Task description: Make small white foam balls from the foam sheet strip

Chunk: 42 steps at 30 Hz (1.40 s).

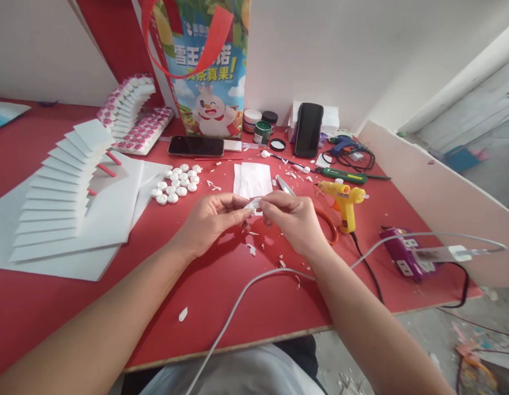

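My left hand (211, 219) and my right hand (293, 219) meet above the middle of the red table, fingertips closed in a pinch. Between them is a small white paper strip (254, 205), bent or curled; its exact shape is partly hidden by the fingers. Just behind lie white paper sheets (254, 178). Scissors (284, 185) lie partly under my right hand, an orange handle (330, 226) showing beside it. White paper scraps (251, 249) are scattered below the fingers. Left of my left hand sits a cluster of small rolled white paper rosettes (180, 184).
Fanned white cards (56, 186) lie at left, pink-and-white rosette rows (143, 131) behind. A paper bag (213, 71), phone (195, 146) and paint jars (262, 131) stand at the back. At right are a yellow glue gun (345, 203) and purple box (404, 255). A grey cable (254, 282) crosses in front.
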Motion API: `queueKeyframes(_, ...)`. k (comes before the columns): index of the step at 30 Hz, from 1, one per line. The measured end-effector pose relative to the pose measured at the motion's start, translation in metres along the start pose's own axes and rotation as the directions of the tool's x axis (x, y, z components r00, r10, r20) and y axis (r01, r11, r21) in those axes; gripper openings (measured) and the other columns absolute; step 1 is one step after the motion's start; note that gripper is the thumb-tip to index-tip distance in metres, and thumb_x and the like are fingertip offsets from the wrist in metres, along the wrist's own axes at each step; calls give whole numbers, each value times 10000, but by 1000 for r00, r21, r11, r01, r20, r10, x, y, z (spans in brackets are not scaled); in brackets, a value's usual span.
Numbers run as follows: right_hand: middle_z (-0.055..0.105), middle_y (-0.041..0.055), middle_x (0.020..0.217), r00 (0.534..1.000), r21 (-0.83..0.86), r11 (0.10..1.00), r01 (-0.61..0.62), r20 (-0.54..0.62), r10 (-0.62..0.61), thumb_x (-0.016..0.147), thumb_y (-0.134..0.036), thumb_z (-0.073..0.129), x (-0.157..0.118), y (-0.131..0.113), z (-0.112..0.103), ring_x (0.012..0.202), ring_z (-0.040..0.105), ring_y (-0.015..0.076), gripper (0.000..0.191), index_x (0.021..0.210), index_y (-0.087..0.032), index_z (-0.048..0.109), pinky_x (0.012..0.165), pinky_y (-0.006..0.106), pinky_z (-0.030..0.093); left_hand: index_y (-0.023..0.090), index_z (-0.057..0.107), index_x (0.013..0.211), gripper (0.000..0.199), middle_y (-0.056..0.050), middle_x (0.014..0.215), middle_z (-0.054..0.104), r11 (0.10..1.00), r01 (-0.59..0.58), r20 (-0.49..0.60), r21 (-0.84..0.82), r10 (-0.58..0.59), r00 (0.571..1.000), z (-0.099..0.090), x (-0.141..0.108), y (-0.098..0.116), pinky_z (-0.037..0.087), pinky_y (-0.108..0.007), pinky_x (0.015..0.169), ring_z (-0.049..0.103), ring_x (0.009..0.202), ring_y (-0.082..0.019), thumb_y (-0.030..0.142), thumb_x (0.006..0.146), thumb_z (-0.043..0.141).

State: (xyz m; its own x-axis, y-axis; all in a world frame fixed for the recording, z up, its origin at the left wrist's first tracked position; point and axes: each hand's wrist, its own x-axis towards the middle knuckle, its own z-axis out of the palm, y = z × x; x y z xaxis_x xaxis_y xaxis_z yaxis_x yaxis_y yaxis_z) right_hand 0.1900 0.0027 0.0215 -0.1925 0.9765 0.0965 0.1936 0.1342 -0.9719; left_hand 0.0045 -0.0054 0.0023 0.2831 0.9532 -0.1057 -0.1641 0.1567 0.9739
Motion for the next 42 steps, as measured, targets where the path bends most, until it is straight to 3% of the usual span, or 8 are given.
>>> queueKeyframes(8,689,18,762,979,-119,974,192,-46,-199,854,-216,670,-1,5,4,722,620,138,142,772,-211,786,665,293,512,167,783,943,251,-51,868,756,999,3,-3,-52,-4,1000,0,1,-2,554,-280,719,668,725,-144,365,793,821)
queueKeyframes(19,689,34,823,955,-191,937,291,-1,-296,904,-195,598,-4,4,5,749,638,136,220,863,-217,813,661,278,517,176,795,947,257,-44,842,748,999,-5,-25,-36,4,1000,-2,4,-3,535,-276,702,650,702,-138,363,775,835)
queueKeyframes(29,702,66,892,881,-311,835,455,18,-473,916,-166,545,-7,10,8,793,665,151,251,984,-185,786,709,301,545,170,760,853,224,7,697,663,999,-46,-33,9,46,998,-2,3,-2,489,-257,652,599,606,-112,377,787,817)
queueKeyframes(35,690,78,940,809,-481,684,548,95,-581,934,-173,515,-9,10,7,787,667,153,267,1054,-198,752,696,292,551,167,732,803,251,9,677,646,997,-60,-39,40,62,997,0,3,-3,495,-265,644,588,597,-117,405,785,810)
queueKeyframes(42,632,115,905,730,-683,367,631,362,-580,986,-202,446,-9,6,3,777,596,206,263,1060,-127,687,701,339,520,174,732,793,219,16,674,631,998,-40,-19,49,41,999,-2,4,-6,477,-237,619,573,595,-100,382,813,796)
